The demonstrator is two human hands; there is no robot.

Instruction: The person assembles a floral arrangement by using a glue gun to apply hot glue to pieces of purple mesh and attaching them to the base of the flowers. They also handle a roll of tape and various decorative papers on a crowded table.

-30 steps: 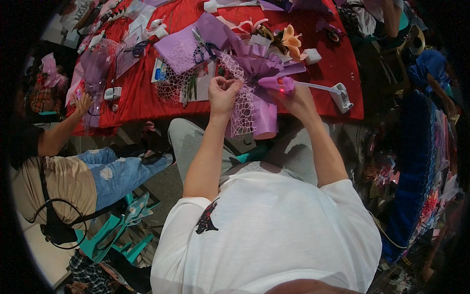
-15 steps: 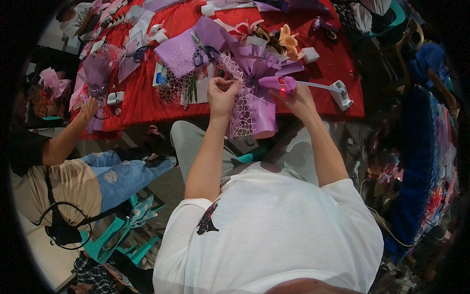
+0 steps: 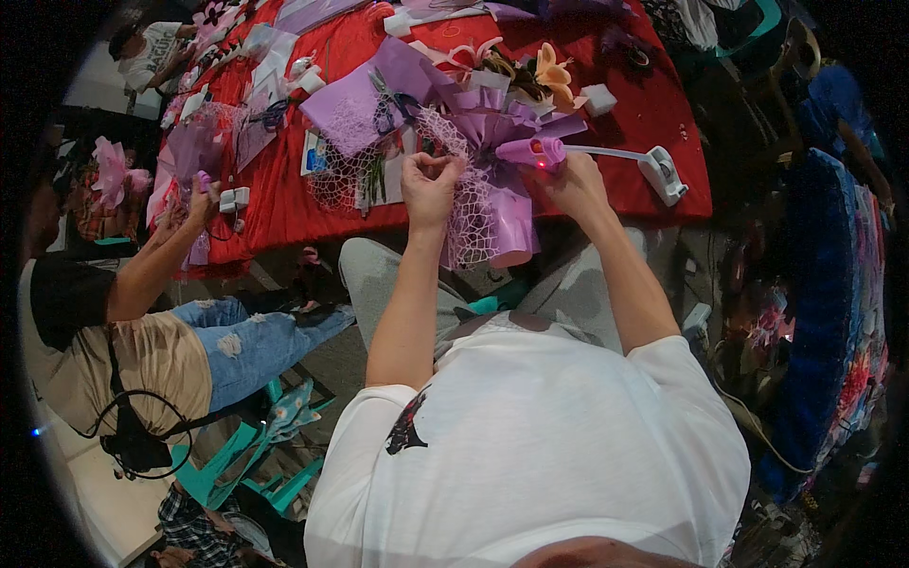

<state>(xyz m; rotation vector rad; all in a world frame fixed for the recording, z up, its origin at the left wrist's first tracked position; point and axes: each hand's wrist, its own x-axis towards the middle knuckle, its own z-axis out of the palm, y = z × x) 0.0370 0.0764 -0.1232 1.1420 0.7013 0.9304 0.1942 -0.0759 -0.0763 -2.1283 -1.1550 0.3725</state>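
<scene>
A bouquet wrapped in purple paper lies in front of me, a purple ribbon bow at its middle. Strips of pale pink mesh netting run down its left side. My left hand is closed in a pinch at the edge of this netting; what lies between the fingertips is too small to make out. In my right hand is a pink glue gun with a red light, its nozzle pointing left at the bouquet. Scissors with dark handles rest on the purple paper to the far left.
A red cloth covers the table. A white stand sits to the right, a white strip reaching from it toward the glue gun. Orange flowers and a white foam block lie beyond. At left, a co-worker handles another bouquet.
My right hand and the glue gun have shifted slightly, the nozzle now a little closer to the bow. My left hand keeps its pinch. The co-worker's hand has risen with a pink tool.
</scene>
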